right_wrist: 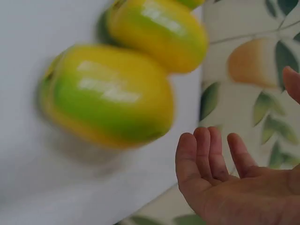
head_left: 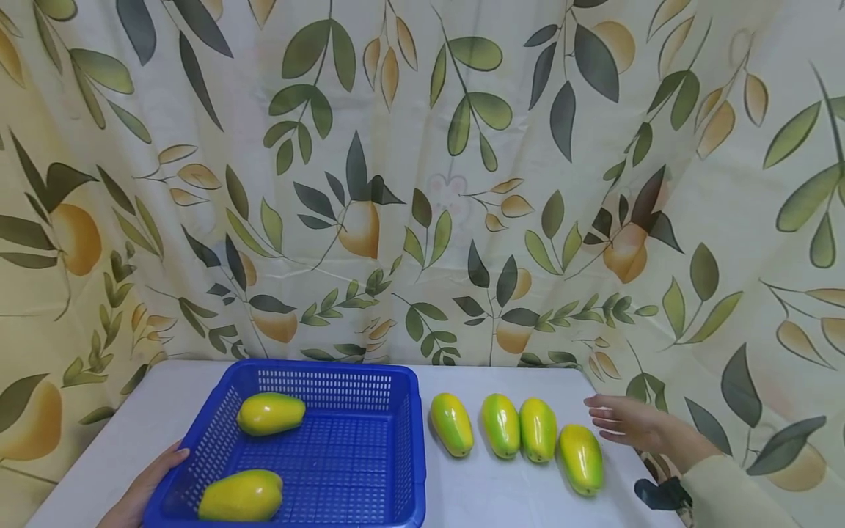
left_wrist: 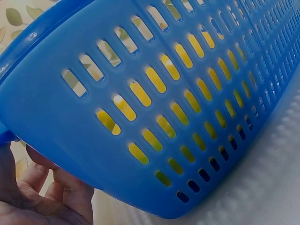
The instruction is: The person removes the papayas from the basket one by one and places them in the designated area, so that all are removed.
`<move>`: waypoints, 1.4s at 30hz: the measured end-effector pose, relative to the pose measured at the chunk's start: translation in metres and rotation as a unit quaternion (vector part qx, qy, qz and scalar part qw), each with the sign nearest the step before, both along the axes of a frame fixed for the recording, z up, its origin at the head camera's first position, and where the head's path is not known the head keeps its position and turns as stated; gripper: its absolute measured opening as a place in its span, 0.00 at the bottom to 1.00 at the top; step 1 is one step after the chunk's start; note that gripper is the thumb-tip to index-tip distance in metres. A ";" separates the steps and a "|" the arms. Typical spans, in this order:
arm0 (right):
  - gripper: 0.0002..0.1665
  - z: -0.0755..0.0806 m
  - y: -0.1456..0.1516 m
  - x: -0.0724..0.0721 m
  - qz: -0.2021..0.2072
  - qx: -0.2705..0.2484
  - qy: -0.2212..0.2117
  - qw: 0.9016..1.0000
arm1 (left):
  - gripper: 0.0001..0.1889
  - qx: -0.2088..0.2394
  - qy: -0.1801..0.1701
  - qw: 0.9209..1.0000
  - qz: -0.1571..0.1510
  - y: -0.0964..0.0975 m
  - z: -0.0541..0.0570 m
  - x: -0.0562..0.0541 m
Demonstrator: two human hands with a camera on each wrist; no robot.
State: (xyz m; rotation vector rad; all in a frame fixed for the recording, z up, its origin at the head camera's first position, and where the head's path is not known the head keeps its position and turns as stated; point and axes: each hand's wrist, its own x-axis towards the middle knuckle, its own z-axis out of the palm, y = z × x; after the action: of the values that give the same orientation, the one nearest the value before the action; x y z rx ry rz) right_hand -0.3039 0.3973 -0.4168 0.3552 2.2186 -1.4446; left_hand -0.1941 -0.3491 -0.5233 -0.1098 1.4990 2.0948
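A blue plastic basket [head_left: 323, 469] stands on the left part of the table, with one yellow papaya [head_left: 271, 413] near its back left corner and another papaya [head_left: 240, 496] at the front left. My left hand [head_left: 148, 484] grips the basket's left rim; in the left wrist view its fingers [left_wrist: 70, 187] curl beneath the blue edge. To the right, several yellow-green papayas lie in a row. Just beyond the rightmost papaya [head_left: 581, 460] my right hand [head_left: 637, 424] hovers with fingers extended and holds nothing. The right wrist view shows its palm [right_wrist: 248, 197] beside that papaya [right_wrist: 110, 96].
A white cloth covers the table [head_left: 502, 491]. Behind it and along both sides hangs a curtain [head_left: 422, 220] printed with leaves and fruit. The basket's slotted right wall [head_left: 411, 425] stands close to the leftmost loose papaya [head_left: 452, 425].
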 end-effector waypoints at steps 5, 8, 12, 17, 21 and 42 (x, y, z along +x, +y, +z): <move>0.41 0.025 -0.038 0.000 0.069 -0.025 0.060 0.995 | 0.32 0.010 -0.007 1.000 0.003 0.001 0.000 0.001; 0.41 0.036 -0.076 0.005 0.099 -0.023 0.090 0.991 | 0.31 0.013 -0.001 1.000 0.002 0.000 -0.001 0.002; 0.39 0.046 -0.132 0.012 0.125 -0.002 0.119 0.985 | 0.17 0.026 0.009 1.000 -0.009 -0.003 -0.004 0.002; 0.35 0.055 -0.199 0.022 0.153 0.031 0.153 0.976 | 0.21 0.012 0.015 1.000 -0.010 -0.004 -0.004 0.002; 0.36 0.060 -0.248 0.028 0.184 0.052 0.187 0.964 | 0.37 -0.017 0.020 1.000 0.000 -0.004 -0.004 0.002; 0.36 0.007 -0.415 0.053 0.326 0.032 0.225 0.918 | 0.29 0.025 0.003 0.999 0.028 0.004 -0.003 0.001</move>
State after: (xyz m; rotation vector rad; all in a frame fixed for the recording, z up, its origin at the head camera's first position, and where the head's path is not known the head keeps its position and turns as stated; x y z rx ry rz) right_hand -0.2507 -0.0177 -0.4100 -0.7147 2.3829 -1.1466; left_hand -0.1928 -0.3450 -0.5258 -0.1268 1.4611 2.1777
